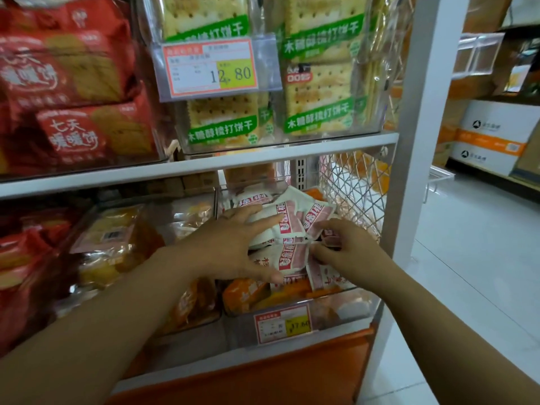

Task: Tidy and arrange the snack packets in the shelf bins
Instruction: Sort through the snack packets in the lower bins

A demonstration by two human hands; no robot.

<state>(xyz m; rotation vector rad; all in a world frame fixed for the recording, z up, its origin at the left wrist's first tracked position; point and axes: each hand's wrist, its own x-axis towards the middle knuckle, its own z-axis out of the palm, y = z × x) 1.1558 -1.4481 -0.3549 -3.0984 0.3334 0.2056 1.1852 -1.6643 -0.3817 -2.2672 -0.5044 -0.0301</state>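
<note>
The white-and-pink soft plastic snack packets are heaped loosely in the upper layer of the clear plastic shelf bin, tilted at different angles. Orange foil-like packets are seen beneath them, near the bin's front wall. A yellow-and-red price label is fixed to the front of the bin.

The packets are judged to be light, limp and rather slippery, with contents that could be crushed. They are probably best taken by the flat crimped edges, or gathered flat between both hands, rather than squeezed in the middle.

The left hand is over the left part of the bin. It is spread wide with fingers nearly straight and laid across the top packets, the thumb reaching down at the front of the heap. The right hand is over the right part of the bin with its fingers curled together, and the edge of one packet appears to be pinched by them. The hands are apart, with the heap lying between them.
</note>
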